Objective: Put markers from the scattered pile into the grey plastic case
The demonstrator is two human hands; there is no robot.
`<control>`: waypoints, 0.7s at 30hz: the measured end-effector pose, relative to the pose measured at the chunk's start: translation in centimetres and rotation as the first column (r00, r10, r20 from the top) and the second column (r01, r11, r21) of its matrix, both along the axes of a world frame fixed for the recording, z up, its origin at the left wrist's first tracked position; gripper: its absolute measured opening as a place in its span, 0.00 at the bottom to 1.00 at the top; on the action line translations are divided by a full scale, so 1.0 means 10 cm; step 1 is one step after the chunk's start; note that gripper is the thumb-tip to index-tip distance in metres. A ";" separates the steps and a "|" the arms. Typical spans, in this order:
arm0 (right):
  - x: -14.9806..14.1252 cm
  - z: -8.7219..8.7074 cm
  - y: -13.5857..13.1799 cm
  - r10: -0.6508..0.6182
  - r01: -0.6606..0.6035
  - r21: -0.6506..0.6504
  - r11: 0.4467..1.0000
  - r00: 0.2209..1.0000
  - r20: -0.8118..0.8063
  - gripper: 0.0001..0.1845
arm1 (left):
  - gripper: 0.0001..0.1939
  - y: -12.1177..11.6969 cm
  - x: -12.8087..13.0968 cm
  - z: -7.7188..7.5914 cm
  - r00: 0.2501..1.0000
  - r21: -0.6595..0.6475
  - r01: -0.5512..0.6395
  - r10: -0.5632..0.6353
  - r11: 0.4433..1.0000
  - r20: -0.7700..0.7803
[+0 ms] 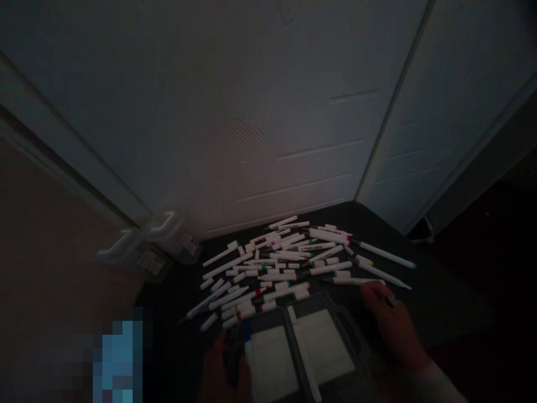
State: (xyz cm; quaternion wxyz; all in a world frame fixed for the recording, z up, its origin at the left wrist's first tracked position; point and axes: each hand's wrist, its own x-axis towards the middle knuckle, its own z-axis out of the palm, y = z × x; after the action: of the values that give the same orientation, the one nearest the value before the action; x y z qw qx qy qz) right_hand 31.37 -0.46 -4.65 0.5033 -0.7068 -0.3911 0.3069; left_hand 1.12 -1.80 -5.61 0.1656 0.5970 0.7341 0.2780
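Note:
In the dim head view, a dark translucent plastic case (344, 319) lies open near the bottom edge. White panels show in its two halves. My left hand (224, 369) is closed around the case's left side, with the thumb over the rim. Beside that thumb stands a marker with a blue end (246, 336). A white marker (302, 352) lies lengthwise along the middle of the case. To the right, my right hand (390, 319) has its fingers closed at the near end of a white marker (350, 281) on the table. Something small and shiny shows at its fingers.
Many loose white markers (289, 254) and caps lie scattered over the dark table (440, 302). Two clear plastic containers (176, 238) with labels stand at the back left. A pale panel (293, 112) with a heart relief rises behind. A pixelated blue patch covers the lower left.

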 end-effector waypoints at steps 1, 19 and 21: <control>-0.02 0.02 0.00 0.042 -0.041 -0.024 0.999 0.998 0.047 0.14 | 0.27 0.00 -0.02 0.00 1.000 -0.020 0.030 -0.029 0.999 0.011; -0.05 -0.01 0.03 0.280 -0.260 -0.111 0.959 0.931 0.235 0.12 | 0.22 0.08 0.11 0.13 0.997 -0.054 0.047 -0.044 0.997 0.060; -0.05 -0.03 0.03 0.276 -0.254 -0.119 0.960 0.931 0.238 0.12 | 0.21 0.09 0.12 0.15 0.997 -0.041 0.059 -0.057 0.997 0.058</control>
State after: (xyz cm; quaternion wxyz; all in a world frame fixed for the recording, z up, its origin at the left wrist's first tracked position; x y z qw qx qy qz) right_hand 30.91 -0.16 -4.93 0.3724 -0.7018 -0.5302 0.2962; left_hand 2.35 -0.86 -4.11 0.2072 0.6062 0.7171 0.2743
